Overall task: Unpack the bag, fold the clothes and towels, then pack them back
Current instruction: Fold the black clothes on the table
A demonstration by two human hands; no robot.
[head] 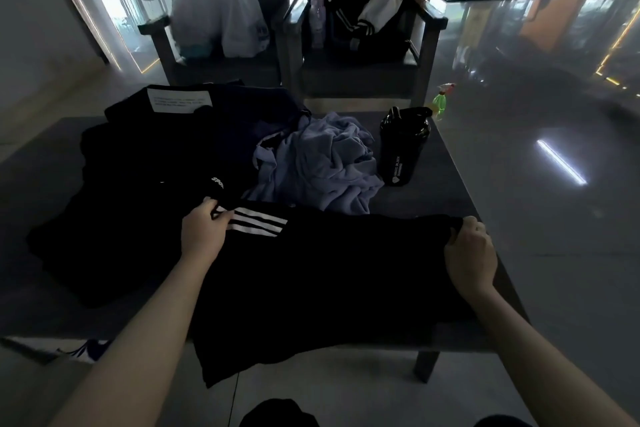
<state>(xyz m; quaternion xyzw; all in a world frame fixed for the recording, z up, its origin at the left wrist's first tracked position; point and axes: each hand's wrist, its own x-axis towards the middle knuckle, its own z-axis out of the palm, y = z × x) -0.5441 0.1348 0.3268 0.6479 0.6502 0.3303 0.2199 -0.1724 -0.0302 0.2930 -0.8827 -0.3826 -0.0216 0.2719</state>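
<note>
We've got the black striped shirt (pixel 322 274) pinched at both far corners, left hand (pixel 204 230) and right hand (pixel 471 253). Pull it taut and flat on the tabletop (pixel 450 177) before folding.

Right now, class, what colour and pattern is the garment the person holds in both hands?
Black with three white stripes near the left hand, clearest in the head view.

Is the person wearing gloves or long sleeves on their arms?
No. The left hand and right hand are bare, no gloves on the fingers. The left forearm and right forearm are bare too: no sleeves in view, no watch or bracelet at either wrist. The light is dim, so a thin ring could be missed.
</note>
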